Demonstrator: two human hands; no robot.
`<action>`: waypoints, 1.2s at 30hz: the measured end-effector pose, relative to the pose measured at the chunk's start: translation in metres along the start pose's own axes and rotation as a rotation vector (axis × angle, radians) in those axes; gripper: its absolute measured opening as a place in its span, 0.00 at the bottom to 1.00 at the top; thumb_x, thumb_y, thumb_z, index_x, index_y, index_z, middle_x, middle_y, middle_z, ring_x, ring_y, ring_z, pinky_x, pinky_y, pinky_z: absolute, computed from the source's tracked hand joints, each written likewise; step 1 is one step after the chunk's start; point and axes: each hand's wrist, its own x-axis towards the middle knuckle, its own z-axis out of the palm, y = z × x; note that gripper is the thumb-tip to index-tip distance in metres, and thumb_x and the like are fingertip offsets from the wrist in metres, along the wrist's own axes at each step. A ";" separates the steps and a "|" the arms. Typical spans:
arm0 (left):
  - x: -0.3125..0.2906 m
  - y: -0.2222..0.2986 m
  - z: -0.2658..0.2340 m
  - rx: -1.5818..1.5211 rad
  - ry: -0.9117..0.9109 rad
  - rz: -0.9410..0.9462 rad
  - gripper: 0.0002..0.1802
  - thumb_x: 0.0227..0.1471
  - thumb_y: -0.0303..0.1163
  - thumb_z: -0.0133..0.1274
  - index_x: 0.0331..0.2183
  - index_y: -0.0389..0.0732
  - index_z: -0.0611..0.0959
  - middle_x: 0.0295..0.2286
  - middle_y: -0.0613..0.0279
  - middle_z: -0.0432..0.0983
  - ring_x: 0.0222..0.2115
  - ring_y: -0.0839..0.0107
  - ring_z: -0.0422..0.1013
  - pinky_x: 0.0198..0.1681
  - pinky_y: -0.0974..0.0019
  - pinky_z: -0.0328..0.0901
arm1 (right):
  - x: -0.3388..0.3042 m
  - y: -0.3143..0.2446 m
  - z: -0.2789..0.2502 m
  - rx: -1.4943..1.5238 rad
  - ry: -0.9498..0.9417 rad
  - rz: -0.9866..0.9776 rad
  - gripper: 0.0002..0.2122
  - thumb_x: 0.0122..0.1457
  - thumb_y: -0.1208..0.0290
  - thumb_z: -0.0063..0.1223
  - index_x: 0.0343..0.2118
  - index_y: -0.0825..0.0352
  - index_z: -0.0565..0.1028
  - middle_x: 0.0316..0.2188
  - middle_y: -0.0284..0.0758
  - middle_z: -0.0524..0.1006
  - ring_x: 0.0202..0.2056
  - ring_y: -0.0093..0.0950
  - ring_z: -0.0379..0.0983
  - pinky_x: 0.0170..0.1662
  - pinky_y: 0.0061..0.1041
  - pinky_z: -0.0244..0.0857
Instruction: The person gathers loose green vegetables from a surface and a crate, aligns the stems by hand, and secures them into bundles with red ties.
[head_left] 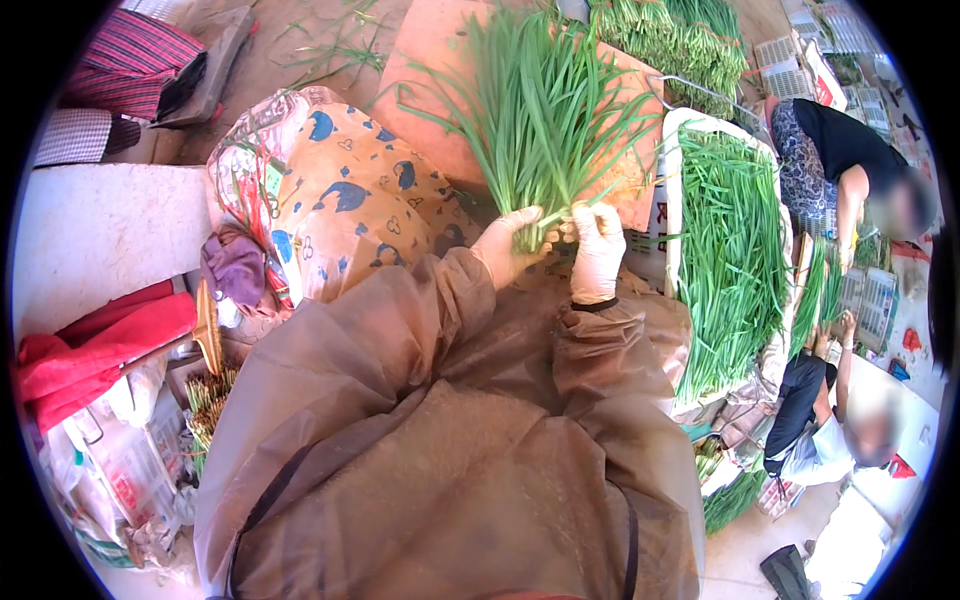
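Observation:
A fan-shaped bunch of garlic chives point(545, 120) stands up in front of me, its long flat green leaves pointing away and its pale stems toward me. My left hand point(508, 245) is wrapped around the stems near their lower end. Close beside it, my right hand point(598, 250), in a thin pale glove, has its fingers curled together at the right edge of the stems. Its fingertips are partly hidden, but they appear to pinch some of the chives. Under the leaves lies an orange-brown board point(430, 55). Brown waterproof sleeves cover both my forearms.
To my right stands a white crate point(672, 200) full of chives. A patterned cloth bundle point(340, 190) lies at left, near a red cloth point(100, 345). Further right, one person point(850, 150) bends over greens and another point(815, 450) sits. More bundled greens point(670, 50) lie at the back.

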 end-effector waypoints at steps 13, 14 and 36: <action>0.001 -0.001 0.002 0.068 -0.068 0.004 0.12 0.53 0.36 0.53 0.39 0.42 0.76 0.32 0.61 0.75 0.33 0.70 0.72 0.39 0.62 0.69 | -0.009 -0.002 -0.001 -1.101 -0.329 -0.664 0.11 0.42 0.67 0.63 0.27 0.59 0.72 0.23 0.32 0.74 0.29 0.33 0.72 0.31 0.32 0.65; 0.009 -0.002 -0.007 0.044 -0.105 0.006 0.12 0.53 0.35 0.53 0.38 0.41 0.76 0.32 0.60 0.75 0.33 0.69 0.72 0.40 0.62 0.69 | -0.015 -0.001 0.002 -1.154 -0.310 -0.755 0.11 0.42 0.67 0.64 0.27 0.58 0.72 0.23 0.31 0.74 0.29 0.33 0.72 0.31 0.33 0.65; 0.001 -0.003 0.003 0.146 0.020 -0.022 0.19 0.56 0.42 0.51 0.43 0.38 0.75 0.35 0.58 0.76 0.32 0.70 0.72 0.31 0.70 0.70 | 0.077 -0.034 -0.008 -1.688 -0.561 -0.651 0.08 0.50 0.64 0.53 0.24 0.62 0.71 0.24 0.36 0.70 0.29 0.36 0.71 0.30 0.34 0.67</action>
